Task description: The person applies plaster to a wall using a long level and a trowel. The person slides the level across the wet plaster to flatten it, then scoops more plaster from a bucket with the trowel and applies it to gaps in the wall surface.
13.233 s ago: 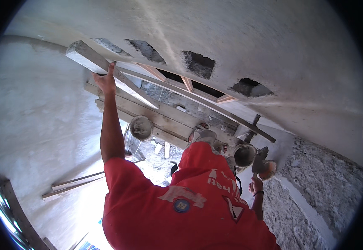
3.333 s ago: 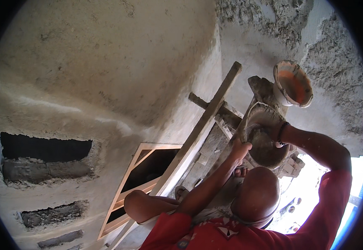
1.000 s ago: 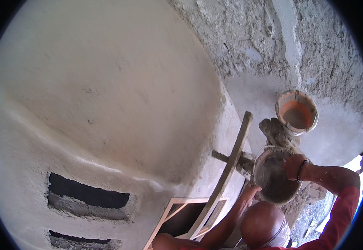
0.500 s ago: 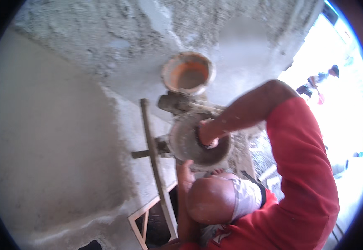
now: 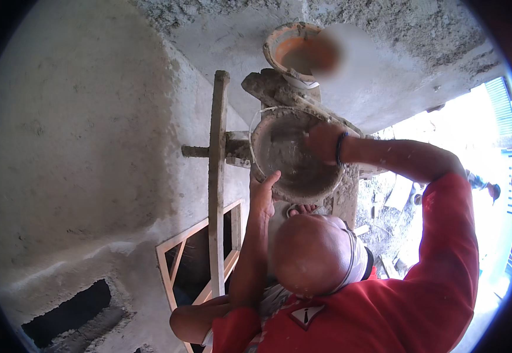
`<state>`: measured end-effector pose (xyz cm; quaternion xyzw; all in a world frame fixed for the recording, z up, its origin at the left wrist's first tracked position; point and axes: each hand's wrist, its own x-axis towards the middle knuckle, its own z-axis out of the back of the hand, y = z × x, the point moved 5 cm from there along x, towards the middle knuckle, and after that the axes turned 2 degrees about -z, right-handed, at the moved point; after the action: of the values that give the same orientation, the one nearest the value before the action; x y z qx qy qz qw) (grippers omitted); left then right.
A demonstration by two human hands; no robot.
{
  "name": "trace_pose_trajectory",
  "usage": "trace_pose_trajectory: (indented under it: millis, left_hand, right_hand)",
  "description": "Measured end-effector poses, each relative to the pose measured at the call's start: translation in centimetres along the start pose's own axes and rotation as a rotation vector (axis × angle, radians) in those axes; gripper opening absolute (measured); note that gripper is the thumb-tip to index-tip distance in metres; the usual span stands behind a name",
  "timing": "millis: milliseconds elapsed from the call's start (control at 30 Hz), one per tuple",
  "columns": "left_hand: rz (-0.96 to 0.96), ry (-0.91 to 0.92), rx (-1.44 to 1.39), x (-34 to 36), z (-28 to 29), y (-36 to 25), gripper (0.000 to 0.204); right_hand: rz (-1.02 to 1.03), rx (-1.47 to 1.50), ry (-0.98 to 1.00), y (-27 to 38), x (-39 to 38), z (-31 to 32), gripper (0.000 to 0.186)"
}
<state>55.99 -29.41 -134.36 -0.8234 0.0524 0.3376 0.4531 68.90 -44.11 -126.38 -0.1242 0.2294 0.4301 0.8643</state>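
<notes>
My left hand (image 5: 264, 193) grips the near-left rim of a mortar-caked grey basin (image 5: 294, 183) with a wire handle, thumb over the rim. Inside it, at the right, my right hand (image 5: 325, 144) is bent down with curled fingers over wet grey mix; what they hold is hidden. The basin rests on rough planks (image 5: 345, 216) just beyond my bent knee (image 5: 306, 256). Behind it stands a crusted bucket (image 5: 291, 50) with an orange inside and grey contents, partly blurred in the picture.
A long batten (image 5: 217, 159) crosses a short timber at the basin's left. Lower left are a wooden-framed opening (image 5: 179, 241) and a rough hole (image 5: 67, 312) in the plastered surface. Rough render (image 5: 421, 35) spans the top. Outside at right, bright, is part of another person (image 5: 484, 185).
Thirteen seconds ago my left hand held a beam and my right a trowel; since then both moved to the basin. Lately my view has swung, and my right hand has shifted inside it.
</notes>
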Motion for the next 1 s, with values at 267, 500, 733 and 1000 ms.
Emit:
trace_pose_trajectory:
  millis: [267, 500, 733, 1000]
  left_hand:
    - [-0.207, -0.172, 0.238, 1.2, 2.7, 1.3, 0.067]
    - [0.072, -0.142, 0.162, -0.5, 0.8, 0.3, 0.053]
    - [0.222, -0.036, 0.060, -0.2, 1.7, 2.2, 0.048]
    - [0.107, -0.119, -0.073, -0.7, 1.8, 3.6, 0.048]
  right_hand:
    - [0.322, -0.131, 0.169, 3.3, -4.8, -2.0, 0.019]
    - [0.081, -0.099, 0.005, -1.3, -1.3, 4.2, 0.019]
    - [0.128, -0.171, 0.068, 1.7, -2.0, -0.3, 0.019]
    - [0.253, -0.137, 0.219, 1.8, -4.1, 3.7, 0.017]
